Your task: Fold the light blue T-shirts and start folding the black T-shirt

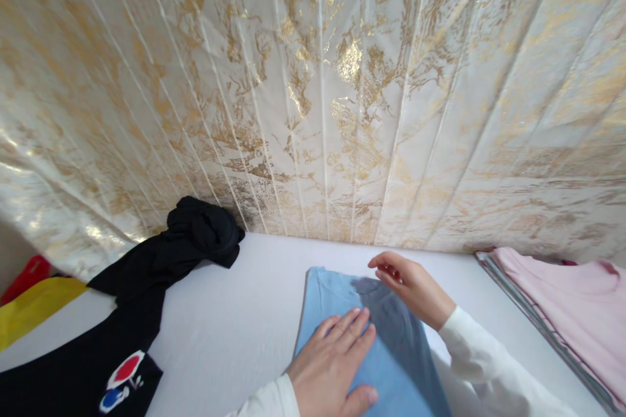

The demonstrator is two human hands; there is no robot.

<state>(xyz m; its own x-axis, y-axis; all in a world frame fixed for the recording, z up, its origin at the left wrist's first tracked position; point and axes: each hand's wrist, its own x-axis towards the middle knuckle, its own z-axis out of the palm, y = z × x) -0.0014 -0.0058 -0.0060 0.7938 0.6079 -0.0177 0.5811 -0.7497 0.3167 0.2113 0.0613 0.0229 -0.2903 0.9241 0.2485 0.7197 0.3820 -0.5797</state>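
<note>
A light blue piece of clothing (391, 371) lies folded into a long panel on the white surface, its near end cut off by the frame. Flat on its left part rests my left hand (337, 361), fingers stretched out and thumb to the side. My right hand (413, 283) hovers by the far right edge of the blue cloth, casting a shadow over it. Its fingers are loosely bent and apart, with nothing visible between them. Whether its underside touches the cloth is hard to tell.
To the left, a crumpled black garment (141, 287) with a red and blue print lies near yellow (44, 303) and red cloth (27, 277). Folded clothes, a pink shirt (567, 293) on top, are stacked at right. A gold-patterned curtain (323, 98) hangs behind the white surface (229, 332).
</note>
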